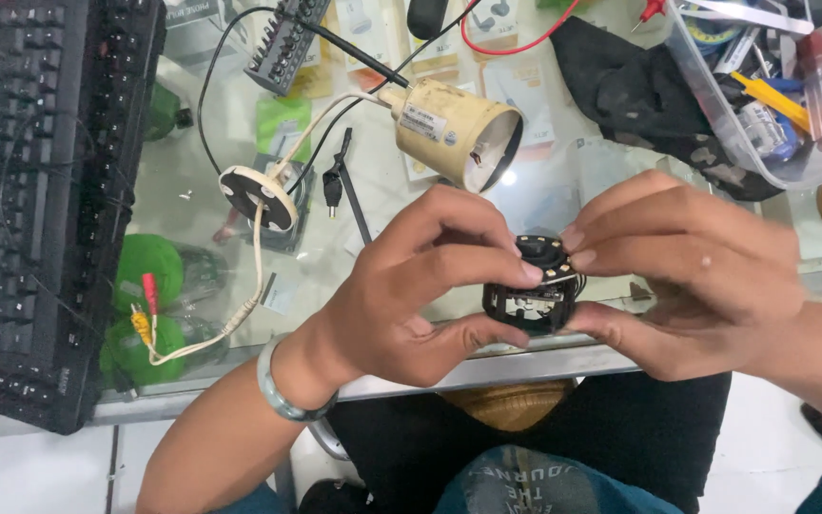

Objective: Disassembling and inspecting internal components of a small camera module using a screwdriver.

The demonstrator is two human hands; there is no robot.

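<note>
Step in hand: both hands worked on a small round black camera module with a ring of pale LED squares (539, 286), held in the air at centre frame, just above the near edge of the glass-topped table (544, 366).
Doing it well: in my judgement the part wanted steady support from below and only light fingertip pressure on the LED ring, since the thin wires at its right side looked easy to strain.
Left hand (411, 295): it came in from the lower left, palm turned toward the module, thumb under the black frame and forefinger curled over the top rim.
Left grip: closed on the module in a pinch, fingers bent, not a full fist.
Right hand (696, 276): it came in from the right, slightly blurred, fingers laid across the top and thumb beneath.
Right grip: closed on the same module from the other side.
Wrist: a pale green bangle (283, 395) sat on the left wrist.
Nearby: a cream cylindrical camera housing (454, 128) lay on the glass at upper centre, its white cable leading to a round white base plate (259, 195).
Left of frame: a black keyboard (40, 190).
Upper right: a clear plastic tub of tools (763, 167) beside a black cloth (630, 90).
</note>
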